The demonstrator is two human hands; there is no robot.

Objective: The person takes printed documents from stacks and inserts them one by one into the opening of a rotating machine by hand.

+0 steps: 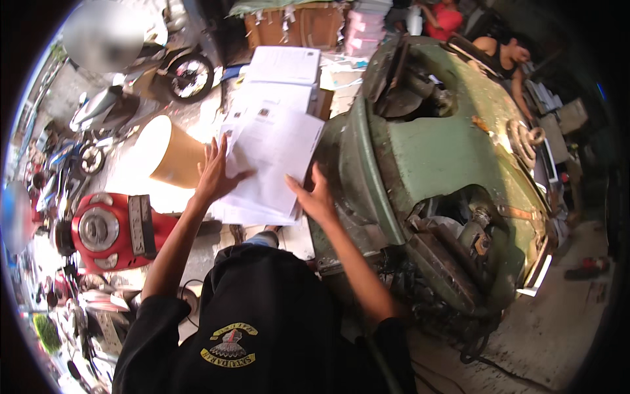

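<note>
A loose pile of white printed paper sheets lies in front of me, its top sheets fanned askew. My left hand is at the pile's left edge, fingers stretched and spread, the thumb reaching over the paper. At the lower right edge is my right hand, its thumb and fingers apart, with the thumb at the sheets' border. Whether either palm presses on the paper cannot be made out. Farther off, a neater stack of printed sheets sits behind the pile.
A large green metal machine stands close on the right, with a handwheel. To the left are a beige cylindrical container, a red scooter and other parked motorbikes. Another person is beyond the machine. A brown box stands behind.
</note>
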